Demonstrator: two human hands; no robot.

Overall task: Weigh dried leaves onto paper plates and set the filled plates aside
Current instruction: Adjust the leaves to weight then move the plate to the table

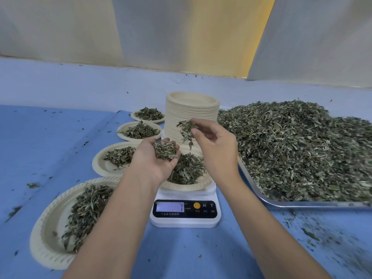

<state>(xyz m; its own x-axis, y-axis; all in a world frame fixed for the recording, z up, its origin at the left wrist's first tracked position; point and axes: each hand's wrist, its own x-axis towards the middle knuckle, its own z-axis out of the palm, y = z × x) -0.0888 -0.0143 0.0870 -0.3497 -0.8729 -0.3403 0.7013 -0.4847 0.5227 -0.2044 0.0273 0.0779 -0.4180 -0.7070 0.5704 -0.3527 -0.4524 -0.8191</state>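
a blue cloth [50, 137] covers the table. along its left side four round beige paper plates, each heaped with dried green leaves, lie in a row running away from the viewer: the nearest plate [49, 224] at the lower left, the second plate [100, 167] beyond it, then the third plate [121, 131] and the farthest plate [134, 116]. the last two lie just beside the foot of the stack. loose leaf crumbs are scattered over the cloth.

the left hand [155, 162] is held palm up above the left edge of the plate on the scale, its fingers curled into a cup round a clump of leaves [165, 151]. below it a white digital kitchen scale [185, 221] stands on the cloth, and its lit display [170, 207] reads 7. on the scale sits the weighing plate [187, 187], a beige paper plate carrying a small pile of leaves [187, 168].

the right hand [217, 150] hovers above that plate. its thumb and fingertips pinch a tuft of leaves [186, 129] that dangles over the pile, and its other fingers are loosely bent. behind both hands rises a tall stack of empty beige paper plates [191, 109].

at the right a shallow metal tray [302, 204] holds a large heap of dried leaves [291, 148], its near corner close to the scale.
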